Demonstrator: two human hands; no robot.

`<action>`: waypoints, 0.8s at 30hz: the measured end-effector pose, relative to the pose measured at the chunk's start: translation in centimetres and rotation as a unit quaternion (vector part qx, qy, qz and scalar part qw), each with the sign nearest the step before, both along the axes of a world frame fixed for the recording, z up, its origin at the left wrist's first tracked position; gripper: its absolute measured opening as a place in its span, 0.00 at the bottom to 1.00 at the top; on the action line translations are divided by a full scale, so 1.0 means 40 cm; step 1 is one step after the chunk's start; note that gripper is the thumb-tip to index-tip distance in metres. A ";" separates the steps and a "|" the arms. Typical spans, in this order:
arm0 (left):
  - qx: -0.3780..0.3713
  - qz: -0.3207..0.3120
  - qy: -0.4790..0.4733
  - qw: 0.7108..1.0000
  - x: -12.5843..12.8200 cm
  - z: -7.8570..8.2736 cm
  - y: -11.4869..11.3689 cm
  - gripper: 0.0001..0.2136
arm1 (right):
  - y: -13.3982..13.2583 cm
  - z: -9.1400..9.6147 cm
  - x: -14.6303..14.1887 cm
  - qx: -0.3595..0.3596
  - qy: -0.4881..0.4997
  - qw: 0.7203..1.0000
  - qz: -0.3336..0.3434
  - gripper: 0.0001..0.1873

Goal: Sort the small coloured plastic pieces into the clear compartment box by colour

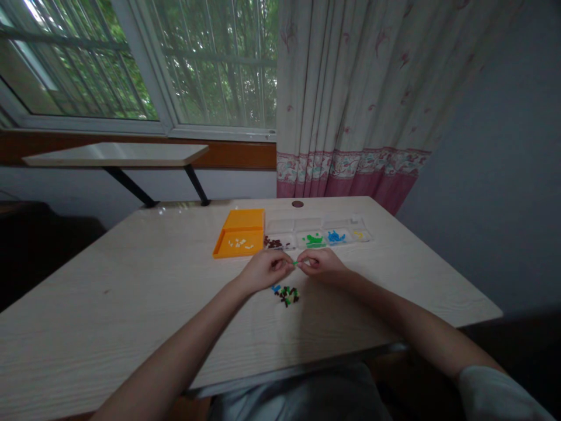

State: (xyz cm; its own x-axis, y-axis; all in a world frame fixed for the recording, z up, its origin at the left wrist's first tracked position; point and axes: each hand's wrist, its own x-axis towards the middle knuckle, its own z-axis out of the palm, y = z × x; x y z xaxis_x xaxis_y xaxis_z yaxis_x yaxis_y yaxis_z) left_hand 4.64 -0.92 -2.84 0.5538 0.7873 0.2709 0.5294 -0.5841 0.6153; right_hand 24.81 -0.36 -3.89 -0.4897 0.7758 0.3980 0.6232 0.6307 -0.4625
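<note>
My left hand (269, 269) and my right hand (322, 262) meet over the table, fingertips pinched together on a small green piece (295, 263). Its exact shape is too small to make out. Just below them on the tabletop lies a loose cluster of small brown, green and blue pieces (287, 294). Behind my hands stands a clear compartment box (298, 248) with brown pieces (274, 242), green pieces (314, 240), blue pieces (336, 236) and yellow pieces (359, 235) in separate sections. My left hand partly covers the front of the brown section.
An orange case (242, 220) lies open left of the clear box, with white pieces (239, 242) in it. A raised shelf (118, 154) on black legs stands at the table's back left. A round brown cap (297, 204) sits near the back edge of the wooden table (175, 304).
</note>
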 end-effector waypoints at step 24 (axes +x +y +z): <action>-0.150 -0.129 0.077 0.977 -0.071 -0.013 0.015 0.07 | 0.031 0.018 0.065 0.129 0.061 0.982 -0.121 0.16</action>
